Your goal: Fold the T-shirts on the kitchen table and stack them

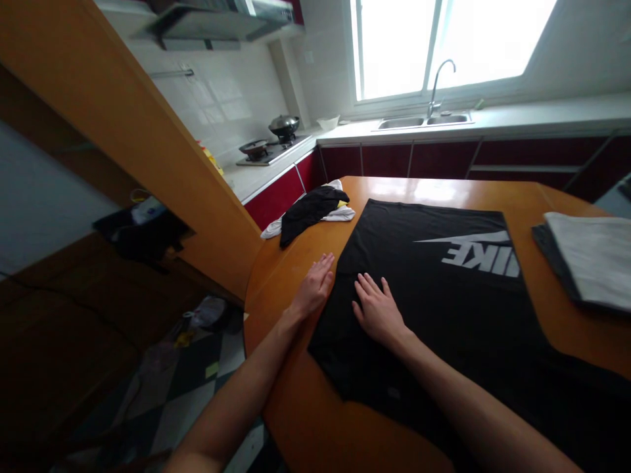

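Note:
A black T-shirt (438, 302) with a pale Nike print lies spread on the wooden table (290, 368), its lower right part running out toward the table's near side. My left hand (315, 286) rests at the shirt's left edge, fingers stretched out and lying flat, mostly on the wood. On the black cloth itself my right hand (378, 310) lies palm down with its fingers extended and slightly spread. Neither hand grips anything. My right forearm crosses over the lower part of the shirt and covers some of it.
A heap of black and white clothes (313, 211) sits at the table's far left. Folded grey and dark garments (591, 259) are stacked at the right. Beyond stand a stove (273, 152) with pans and a counter with a sink (424, 121). A wooden post (162, 131) rises at left.

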Demonstrator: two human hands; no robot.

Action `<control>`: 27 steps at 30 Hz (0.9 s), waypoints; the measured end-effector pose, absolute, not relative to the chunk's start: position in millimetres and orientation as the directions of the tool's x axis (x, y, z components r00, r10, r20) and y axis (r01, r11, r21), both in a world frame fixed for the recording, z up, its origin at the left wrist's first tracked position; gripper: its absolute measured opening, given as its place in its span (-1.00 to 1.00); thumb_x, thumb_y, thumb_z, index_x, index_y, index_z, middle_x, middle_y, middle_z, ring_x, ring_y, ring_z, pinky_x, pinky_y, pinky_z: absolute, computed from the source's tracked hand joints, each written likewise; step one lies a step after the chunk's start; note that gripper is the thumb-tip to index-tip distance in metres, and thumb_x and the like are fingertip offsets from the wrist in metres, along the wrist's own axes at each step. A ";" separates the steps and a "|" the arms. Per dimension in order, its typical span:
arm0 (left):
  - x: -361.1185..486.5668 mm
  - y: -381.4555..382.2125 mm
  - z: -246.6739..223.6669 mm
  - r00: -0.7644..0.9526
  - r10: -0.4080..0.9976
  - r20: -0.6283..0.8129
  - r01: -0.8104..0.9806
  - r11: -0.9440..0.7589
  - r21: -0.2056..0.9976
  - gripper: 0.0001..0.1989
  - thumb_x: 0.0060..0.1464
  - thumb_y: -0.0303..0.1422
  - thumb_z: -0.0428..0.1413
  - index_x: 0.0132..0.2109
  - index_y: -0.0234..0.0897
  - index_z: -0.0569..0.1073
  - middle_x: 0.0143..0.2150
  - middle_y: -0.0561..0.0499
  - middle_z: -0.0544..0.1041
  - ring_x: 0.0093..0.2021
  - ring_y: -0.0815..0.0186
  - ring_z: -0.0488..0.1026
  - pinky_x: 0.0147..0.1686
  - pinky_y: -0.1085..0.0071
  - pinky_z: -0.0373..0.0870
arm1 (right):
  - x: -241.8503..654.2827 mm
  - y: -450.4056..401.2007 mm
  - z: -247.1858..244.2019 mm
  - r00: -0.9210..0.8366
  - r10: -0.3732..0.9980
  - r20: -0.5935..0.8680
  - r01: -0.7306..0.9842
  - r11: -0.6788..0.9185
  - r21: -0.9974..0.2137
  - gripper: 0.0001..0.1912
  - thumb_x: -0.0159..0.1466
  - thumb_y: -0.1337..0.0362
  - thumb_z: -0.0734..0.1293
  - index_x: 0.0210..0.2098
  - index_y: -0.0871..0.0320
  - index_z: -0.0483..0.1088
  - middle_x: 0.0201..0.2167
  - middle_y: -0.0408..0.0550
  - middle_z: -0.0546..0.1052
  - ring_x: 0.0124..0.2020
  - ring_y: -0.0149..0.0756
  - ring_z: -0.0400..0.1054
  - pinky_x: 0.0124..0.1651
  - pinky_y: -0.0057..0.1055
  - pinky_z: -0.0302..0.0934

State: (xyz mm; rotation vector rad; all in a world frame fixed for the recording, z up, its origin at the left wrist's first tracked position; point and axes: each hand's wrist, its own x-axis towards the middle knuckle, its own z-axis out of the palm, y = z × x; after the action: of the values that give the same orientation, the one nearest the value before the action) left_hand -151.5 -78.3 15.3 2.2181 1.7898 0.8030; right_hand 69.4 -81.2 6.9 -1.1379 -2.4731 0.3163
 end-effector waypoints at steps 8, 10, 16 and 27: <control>-144.0 -78.9 10.9 0.200 0.951 0.236 0.855 -0.287 0.433 -0.57 0.36 -0.26 -0.07 0.28 -0.21 0.40 0.37 -0.08 0.32 0.44 0.12 0.09 0.38 -0.09 0.02 | 69.7 -78.8 8.9 -0.561 0.778 0.283 0.670 0.627 -0.398 -0.56 0.40 0.25 0.17 0.19 0.25 0.40 0.31 0.17 0.33 0.38 -0.08 0.11 0.42 0.07 -0.17; -143.8 -78.2 10.4 0.207 0.960 0.188 0.855 -0.271 0.441 -0.57 0.36 -0.28 -0.07 0.29 -0.20 0.38 0.39 -0.08 0.28 0.44 0.10 0.08 0.37 -0.12 0.02 | 70.0 -77.5 8.5 -0.559 0.779 0.285 0.664 0.626 -0.408 -0.58 0.40 0.26 0.16 0.17 0.22 0.42 0.30 0.16 0.35 0.37 -0.09 0.13 0.41 0.06 -0.14; -138.8 -82.7 17.8 0.218 0.927 0.304 0.818 -0.343 0.461 -0.55 0.38 -0.28 -0.10 0.32 -0.23 0.34 0.38 -0.10 0.30 0.43 0.21 0.12 0.40 0.04 0.02 | 72.0 -74.8 10.4 -0.501 0.795 0.344 0.662 0.607 -0.439 -0.55 0.38 0.36 0.13 0.19 0.24 0.40 0.27 0.10 0.40 0.37 -0.15 0.15 0.41 -0.07 -0.09; -125.2 -97.0 9.5 0.345 0.937 0.063 0.889 -0.347 0.297 -0.34 0.36 -0.06 -0.05 0.47 -0.18 0.04 0.51 -0.15 -0.06 0.50 0.10 -0.13 0.41 -0.03 -0.13 | 74.2 -71.1 9.1 -0.438 0.816 0.378 0.660 0.577 -0.481 -0.56 0.36 0.37 0.14 0.15 0.22 0.44 0.24 0.10 0.43 0.34 -0.14 0.18 0.39 -0.10 -0.02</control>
State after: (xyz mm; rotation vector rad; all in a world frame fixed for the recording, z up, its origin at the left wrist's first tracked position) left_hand -125.2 -97.0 9.5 2.3960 1.6542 0.3288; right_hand 74.2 -71.1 9.1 -1.1715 -2.2285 0.3512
